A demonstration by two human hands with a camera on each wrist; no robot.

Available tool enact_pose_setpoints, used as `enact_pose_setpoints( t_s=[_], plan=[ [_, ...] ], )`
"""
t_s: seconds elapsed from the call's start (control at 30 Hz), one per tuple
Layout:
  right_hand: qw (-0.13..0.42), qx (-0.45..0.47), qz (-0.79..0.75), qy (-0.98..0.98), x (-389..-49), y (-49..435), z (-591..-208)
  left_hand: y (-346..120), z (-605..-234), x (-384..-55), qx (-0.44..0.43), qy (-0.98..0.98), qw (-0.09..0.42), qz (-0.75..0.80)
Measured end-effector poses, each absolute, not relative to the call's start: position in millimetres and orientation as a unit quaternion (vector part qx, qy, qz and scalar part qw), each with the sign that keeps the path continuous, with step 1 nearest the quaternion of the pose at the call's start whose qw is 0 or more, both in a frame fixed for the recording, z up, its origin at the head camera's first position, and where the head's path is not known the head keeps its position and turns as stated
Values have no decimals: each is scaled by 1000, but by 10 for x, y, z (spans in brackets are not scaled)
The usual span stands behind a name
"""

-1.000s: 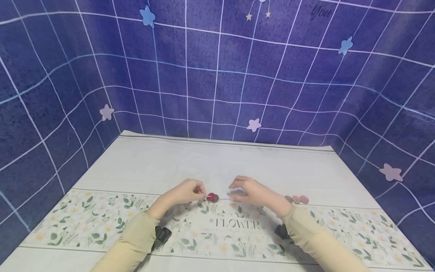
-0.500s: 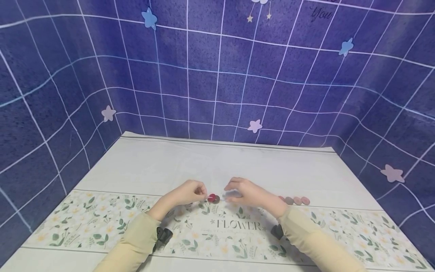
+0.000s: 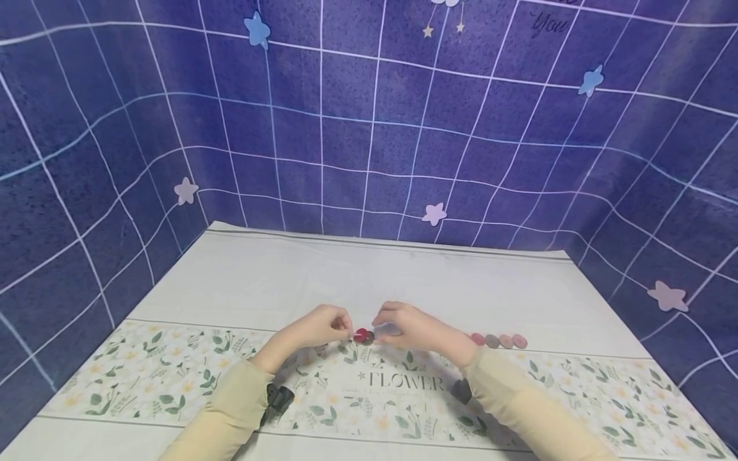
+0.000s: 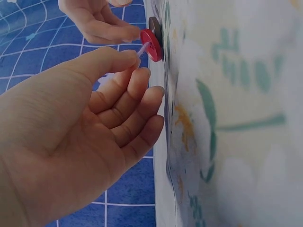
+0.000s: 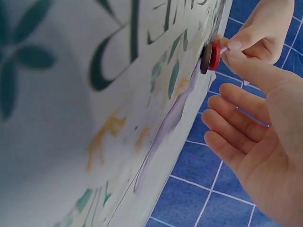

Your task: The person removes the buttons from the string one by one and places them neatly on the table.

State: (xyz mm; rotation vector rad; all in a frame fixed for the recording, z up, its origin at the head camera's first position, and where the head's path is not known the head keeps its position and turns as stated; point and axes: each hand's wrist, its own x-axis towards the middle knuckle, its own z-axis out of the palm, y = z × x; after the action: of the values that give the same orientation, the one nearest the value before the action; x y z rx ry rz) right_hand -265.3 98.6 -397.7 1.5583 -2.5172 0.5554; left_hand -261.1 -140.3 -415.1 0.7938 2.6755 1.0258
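My left hand [image 3: 323,325] pinches the tip of a pale lilac cord [image 4: 143,48] between thumb and index finger. The cord comes out through a red round button [image 4: 150,46]. Right behind that sits a dark grey-brown button [image 5: 205,58], face to face with the red one. From there the cord's tail [image 5: 170,116] trails along the flowered tablecloth. My right hand [image 3: 412,326] reaches in from the right, fingers loosely bent and spread, fingertips right at the two buttons. Its palm shows bare in the right wrist view.
To the right of my right wrist, several loose buttons lie in a row: a red button [image 3: 477,339], a grey button [image 3: 492,340] and pinkish ones [image 3: 519,341]. A white tablecloth [image 3: 369,272] with a flowered band covers the table, and a blue grid curtain [image 3: 346,128] stands behind.
My right hand has moved left, closing on the two buttons, and its arm has uncovered the red button in the right-hand row. The left hand keeps its pinch almost in place.
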Motion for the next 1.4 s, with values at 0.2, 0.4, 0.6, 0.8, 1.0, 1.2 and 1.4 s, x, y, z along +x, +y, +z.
enact_pose_setpoints(
  t_s=[0.2,0.4,0.6,0.8,1.0,1.2,1.4],
  plan=[
    [25,498,171,-850,-2680,903,-3988,-1404,-4139,-2607,263,899,84,340],
    [-4,485,165,-859,-2682,848,-3974,-1411,-4145,-2607,268,897,82,341],
    [-3,484,157,-861,-2698,828,-3994,-1401,-4159,-2620,265,898,85,341],
    [9,469,148,-871,-2721,807,-4034,-1400,-4152,-2621,264,899,84,340],
    [11,471,142,-871,-2715,780,-4043,-1422,-4157,-2609,264,899,81,339],
    [3,480,139,-866,-2705,754,-4065,-1431,-4182,-2625,263,900,80,338],
    [11,488,133,-863,-2711,732,-4075,-1425,-4181,-2627,264,900,74,339]
  ],
)
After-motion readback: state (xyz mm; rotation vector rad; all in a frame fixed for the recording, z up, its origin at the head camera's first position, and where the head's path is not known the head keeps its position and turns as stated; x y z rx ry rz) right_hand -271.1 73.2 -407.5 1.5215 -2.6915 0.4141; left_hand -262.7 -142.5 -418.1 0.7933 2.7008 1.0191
